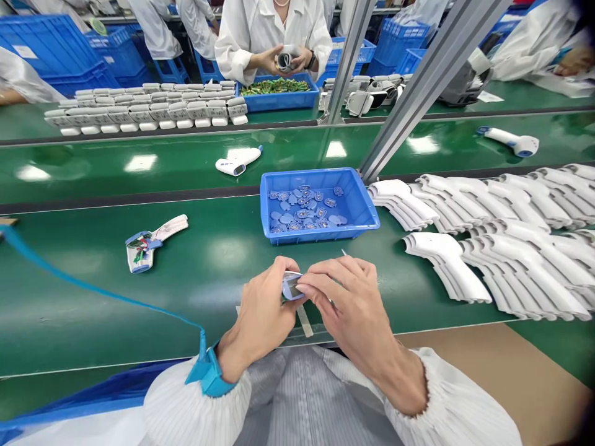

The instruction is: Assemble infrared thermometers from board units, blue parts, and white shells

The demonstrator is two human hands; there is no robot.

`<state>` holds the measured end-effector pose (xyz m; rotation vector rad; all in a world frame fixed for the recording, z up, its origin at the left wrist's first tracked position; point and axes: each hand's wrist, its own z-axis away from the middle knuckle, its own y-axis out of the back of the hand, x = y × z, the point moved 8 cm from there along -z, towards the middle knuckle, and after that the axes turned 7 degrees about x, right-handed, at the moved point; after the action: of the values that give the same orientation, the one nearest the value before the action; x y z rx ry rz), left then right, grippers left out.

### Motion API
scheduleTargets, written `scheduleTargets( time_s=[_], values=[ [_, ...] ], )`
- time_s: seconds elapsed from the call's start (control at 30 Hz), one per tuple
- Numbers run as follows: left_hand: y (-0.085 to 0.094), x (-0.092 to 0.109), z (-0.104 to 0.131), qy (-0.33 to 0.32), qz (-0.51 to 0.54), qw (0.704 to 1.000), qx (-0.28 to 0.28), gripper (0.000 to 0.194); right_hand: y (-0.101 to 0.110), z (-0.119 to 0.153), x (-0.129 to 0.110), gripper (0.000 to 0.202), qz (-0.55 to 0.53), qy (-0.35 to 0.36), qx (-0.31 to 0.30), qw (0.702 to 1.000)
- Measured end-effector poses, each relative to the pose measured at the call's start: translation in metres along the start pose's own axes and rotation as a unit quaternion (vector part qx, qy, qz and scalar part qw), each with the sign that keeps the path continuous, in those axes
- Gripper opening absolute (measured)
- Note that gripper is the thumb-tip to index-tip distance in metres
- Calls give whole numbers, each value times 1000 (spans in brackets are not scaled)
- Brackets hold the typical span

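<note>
Between my hands, near the front edge of the green table, is a white and blue device with a small dark display. My left hand is wrapped round its left side. The fingers of my right hand are bent together at its right side, with fingertips on the display; a thin white tip sticks up behind them. How much of the device my right hand holds is hidden. Just beyond stands a blue tray with small round parts. An opened device half with wires lies to the left.
Rows of white shells cover the right side. Two finished-looking devices lie on the middle belt. A metal post rises behind the tray. A blue cord runs left from my wrist. A person works opposite.
</note>
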<state>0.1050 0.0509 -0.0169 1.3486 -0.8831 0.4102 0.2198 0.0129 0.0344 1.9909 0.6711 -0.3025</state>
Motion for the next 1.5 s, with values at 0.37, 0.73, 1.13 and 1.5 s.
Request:
scheduleTargets(
  time_s=[0.37,0.73,1.13,1.5],
  values=[
    [-5,-39,-26,115,88,989,2,25,0,32,115,36,-39,-299,-40,953],
    [-3,-33,-26,148,278,937,-152,50,0,14,88,51,-90,-217,-133,963],
    [19,-5,9,-44,-21,984,171,38,-65,45,39,41,-338,-347,-248,839],
    [20,2,22,-53,27,966,252,29,-46,28,19,32,-213,-246,-137,936]
  ],
)
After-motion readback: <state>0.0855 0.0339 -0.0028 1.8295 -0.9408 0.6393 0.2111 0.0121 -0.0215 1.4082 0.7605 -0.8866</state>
